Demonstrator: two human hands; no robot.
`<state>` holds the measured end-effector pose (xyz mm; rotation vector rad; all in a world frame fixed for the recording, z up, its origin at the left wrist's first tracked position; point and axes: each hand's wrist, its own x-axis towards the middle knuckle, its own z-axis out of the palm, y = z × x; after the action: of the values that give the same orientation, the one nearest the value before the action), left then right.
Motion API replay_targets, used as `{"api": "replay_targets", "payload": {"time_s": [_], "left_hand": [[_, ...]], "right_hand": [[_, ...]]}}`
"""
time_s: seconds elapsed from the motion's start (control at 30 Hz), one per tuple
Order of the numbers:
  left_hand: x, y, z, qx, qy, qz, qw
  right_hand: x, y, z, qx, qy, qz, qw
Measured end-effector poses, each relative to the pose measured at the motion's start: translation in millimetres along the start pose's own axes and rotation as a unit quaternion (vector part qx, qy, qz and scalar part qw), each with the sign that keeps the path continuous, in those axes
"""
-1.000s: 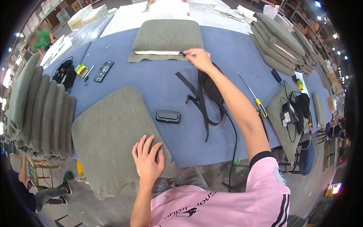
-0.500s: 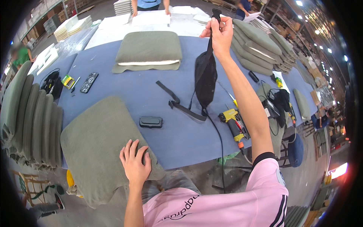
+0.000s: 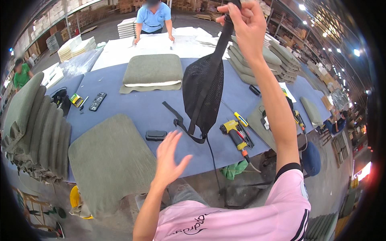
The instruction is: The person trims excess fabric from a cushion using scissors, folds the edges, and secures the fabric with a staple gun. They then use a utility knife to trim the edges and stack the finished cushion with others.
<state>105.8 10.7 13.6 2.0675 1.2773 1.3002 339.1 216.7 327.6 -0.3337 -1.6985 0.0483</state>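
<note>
Raised at the upper right, my right hand point(image 3: 249, 32) grips the strap of a black mesh bag point(image 3: 203, 92). The bag hangs over the blue table point(image 3: 128, 106), its lower strap and buckle point(image 3: 187, 130) trailing toward the tabletop. A black cable point(image 3: 214, 160) runs down from it past the front edge. My left hand point(image 3: 168, 160) is open in the air, fingers spread, holding nothing. It is near a small black case point(image 3: 156, 135) and just right of a grey-green fabric-covered cushion point(image 3: 110, 156), which overhangs the table's front edge.
A yellow nail gun point(image 3: 235, 134) and a screwdriver point(image 3: 241, 119) lie on the right. Cushion stacks stand at left point(image 3: 38, 136) and far right point(image 3: 257, 60); another cushion point(image 3: 152, 72) lies at the back. A phone point(image 3: 97, 101) is on the left. A person point(image 3: 154, 20) stands across the table.
My left hand has lifted off the cushion and moved right. My right hand has brought the bag closer, and it has swung left. The view has tilted up, showing more of the person opposite.
</note>
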Motion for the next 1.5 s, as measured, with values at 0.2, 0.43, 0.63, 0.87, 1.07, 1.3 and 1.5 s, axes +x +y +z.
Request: {"api": "replay_targets", "payload": {"time_s": [0.2,0.43,0.63,0.87,1.07,1.3,1.5], "left_hand": [[-15,35,51,-0.161,-0.089,-0.102,0.978],[-73,51,73,-0.041,-0.023,0.03,0.998],[-100,48,62,0.147,0.081,0.146,0.975],[-134,30,40,0.115,0.023,0.064,0.991],[-131,47,42,-0.102,-0.043,0.005,0.994],[-139,65,45,0.048,0.025,0.128,0.99],[-141,48,57,0.092,0.093,0.073,0.989]], "right_hand": [[8,-59,-4,-0.077,0.089,-0.016,0.993],[16,-96,-67,-0.174,0.134,-0.059,0.974],[14,-93,-124,-0.051,0.213,0.042,0.975],[39,-116,-240,-0.108,0.293,0.01,0.95],[23,-131,-277,-0.154,0.294,0.008,0.943],[7,-176,-301,-0.26,0.3,0.039,0.917],[-21,-195,-307,-0.182,0.244,0.049,0.951]]}}
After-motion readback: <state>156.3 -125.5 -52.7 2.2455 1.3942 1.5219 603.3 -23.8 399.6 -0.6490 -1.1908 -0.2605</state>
